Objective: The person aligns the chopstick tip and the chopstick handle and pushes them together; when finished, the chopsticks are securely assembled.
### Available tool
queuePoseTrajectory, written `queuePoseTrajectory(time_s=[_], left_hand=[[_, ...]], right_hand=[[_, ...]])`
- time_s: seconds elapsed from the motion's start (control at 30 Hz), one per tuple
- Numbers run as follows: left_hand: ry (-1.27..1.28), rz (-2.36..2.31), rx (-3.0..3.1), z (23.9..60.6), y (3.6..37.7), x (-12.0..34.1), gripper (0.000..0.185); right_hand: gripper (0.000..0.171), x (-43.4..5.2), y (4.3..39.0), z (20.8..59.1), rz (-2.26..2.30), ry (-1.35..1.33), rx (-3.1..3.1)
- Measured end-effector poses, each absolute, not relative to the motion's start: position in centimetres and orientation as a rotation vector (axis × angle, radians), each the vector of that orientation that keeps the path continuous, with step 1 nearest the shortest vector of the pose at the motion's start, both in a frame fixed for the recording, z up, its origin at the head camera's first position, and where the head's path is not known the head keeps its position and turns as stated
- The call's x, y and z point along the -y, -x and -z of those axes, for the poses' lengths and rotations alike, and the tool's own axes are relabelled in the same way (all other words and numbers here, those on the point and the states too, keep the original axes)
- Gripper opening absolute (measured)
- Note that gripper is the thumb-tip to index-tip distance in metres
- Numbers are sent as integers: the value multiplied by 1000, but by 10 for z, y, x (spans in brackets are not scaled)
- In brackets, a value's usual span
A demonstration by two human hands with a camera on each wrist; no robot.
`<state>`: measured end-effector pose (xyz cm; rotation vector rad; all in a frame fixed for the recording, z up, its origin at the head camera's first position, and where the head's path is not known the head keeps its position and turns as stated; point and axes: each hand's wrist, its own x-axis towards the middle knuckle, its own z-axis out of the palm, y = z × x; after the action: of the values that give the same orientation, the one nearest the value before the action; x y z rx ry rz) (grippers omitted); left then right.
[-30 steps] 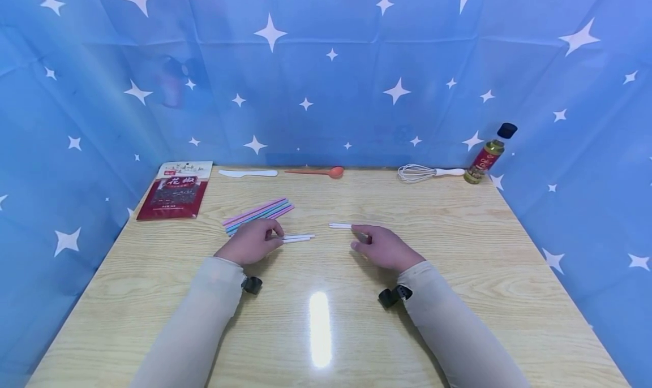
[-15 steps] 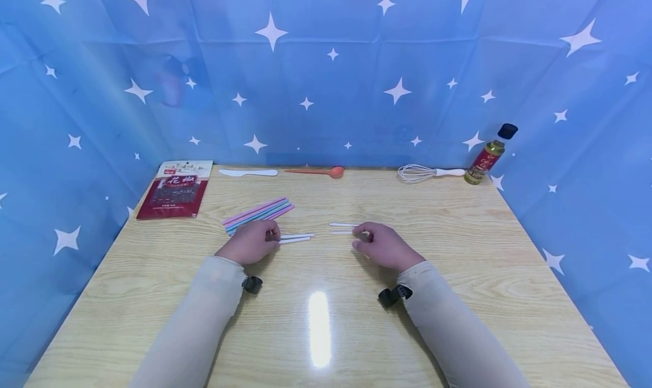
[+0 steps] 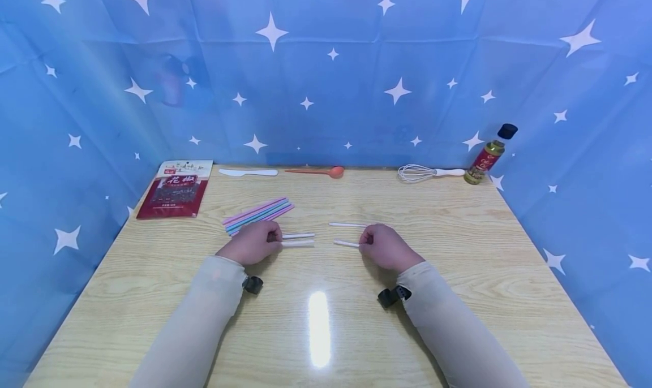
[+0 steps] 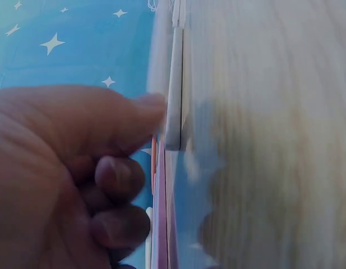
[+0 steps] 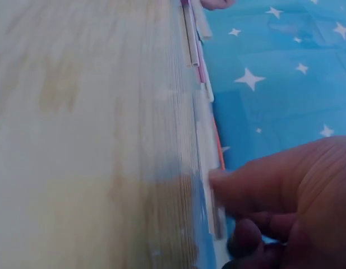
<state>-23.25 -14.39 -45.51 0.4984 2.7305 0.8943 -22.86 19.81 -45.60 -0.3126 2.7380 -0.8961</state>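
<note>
Since the earlier frame, my right hand [image 3: 385,246] drew one white straw [image 3: 346,244] nearer, pinching its end; my left hand [image 3: 253,242] grips two white straws [image 3: 297,239]. Light, slippery, crushable: hold gently near ends.

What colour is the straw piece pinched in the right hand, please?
White; the straw piece in the right hand shows best in the head view.
</note>
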Motion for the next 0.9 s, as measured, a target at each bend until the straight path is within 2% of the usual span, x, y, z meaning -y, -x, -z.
queuePoseTrajectory(time_s=[0.2, 0.33, 0.9], left_hand=[[-569, -1052, -2706, 459, 233, 139, 5], [-584, -1086, -2703, 459, 232, 136, 4], [-579, -1165, -2676, 455, 232, 135, 3]], right_hand=[[3, -196, 227, 456, 1102, 499, -2732], [9, -194, 227, 456, 1223, 580, -2715], [11, -191, 223, 452, 1307, 608, -2718]])
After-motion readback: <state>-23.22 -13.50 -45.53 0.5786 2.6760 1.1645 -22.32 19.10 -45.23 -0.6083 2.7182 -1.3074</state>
